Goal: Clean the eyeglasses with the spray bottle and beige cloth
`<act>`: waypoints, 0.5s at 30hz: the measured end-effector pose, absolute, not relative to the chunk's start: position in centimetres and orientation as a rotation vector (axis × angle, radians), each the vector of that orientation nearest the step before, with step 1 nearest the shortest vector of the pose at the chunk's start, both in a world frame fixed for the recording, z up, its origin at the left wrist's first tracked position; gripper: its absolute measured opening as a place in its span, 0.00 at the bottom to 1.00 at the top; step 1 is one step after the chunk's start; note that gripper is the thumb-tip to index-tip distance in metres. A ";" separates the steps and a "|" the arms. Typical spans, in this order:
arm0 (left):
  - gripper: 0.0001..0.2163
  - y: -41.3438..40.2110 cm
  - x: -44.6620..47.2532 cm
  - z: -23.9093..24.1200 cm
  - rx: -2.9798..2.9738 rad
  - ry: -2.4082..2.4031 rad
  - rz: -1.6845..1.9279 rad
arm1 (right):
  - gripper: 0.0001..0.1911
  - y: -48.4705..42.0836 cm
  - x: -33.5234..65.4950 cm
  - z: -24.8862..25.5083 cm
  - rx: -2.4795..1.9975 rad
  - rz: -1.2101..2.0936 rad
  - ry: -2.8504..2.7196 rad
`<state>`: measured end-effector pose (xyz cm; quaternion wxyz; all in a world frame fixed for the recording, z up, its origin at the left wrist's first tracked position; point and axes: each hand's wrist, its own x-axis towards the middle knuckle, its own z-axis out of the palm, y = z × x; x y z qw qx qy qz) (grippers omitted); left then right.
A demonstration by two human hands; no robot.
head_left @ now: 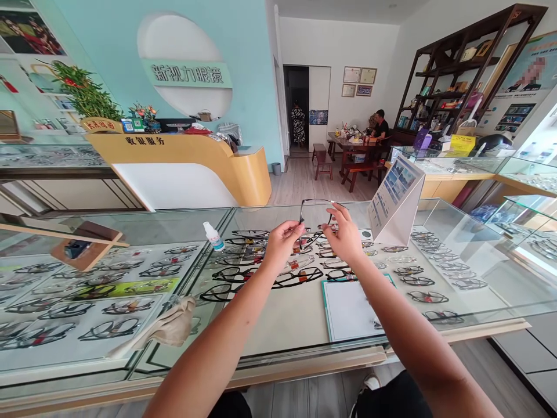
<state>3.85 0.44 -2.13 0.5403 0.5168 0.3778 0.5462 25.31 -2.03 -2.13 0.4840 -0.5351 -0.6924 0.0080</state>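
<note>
Left hand and right hand grasp an eyeglass frame above the glass case containing spectacles (spray bottle standing on top).

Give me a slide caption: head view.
Left hand and right hand hold a dark eyeglass frame above a glass display counter, a spray bottle to the left.

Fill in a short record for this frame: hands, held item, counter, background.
Hands: left hand and right hand, both on one item
Held item: dark-rimmed glasses, raised above the glass counter
Counter: spray bottle, crumpled cloth, tent-shaped card; many frames displayed
Background: person seated at a wooden table
</note>
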 end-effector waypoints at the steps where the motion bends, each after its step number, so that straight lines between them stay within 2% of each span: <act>1: 0.36 0.6 3.7 -2.0 1.218 0.903 1.325 | 0.23 -2.0 25.4 -2.1 -1.302 0.034 -1.688; 7: 0.36 1.6 2.6 -1.5 1.134 0.912 1.505 | 0.14 -2.1 25.8 -1.7 -1.405 0.098 -1.678; 11: 0.35 2.3 2.0 -1.2 1.099 0.906 1.612 | 0.16 -1.8 25.9 -1.9 -1.466 0.086 -1.711; 15: 0.35 2.0 2.1 -1.2 1.155 0.899 1.542 | 0.15 -1.8 25.8 -2.1 -1.445 -0.080 -1.723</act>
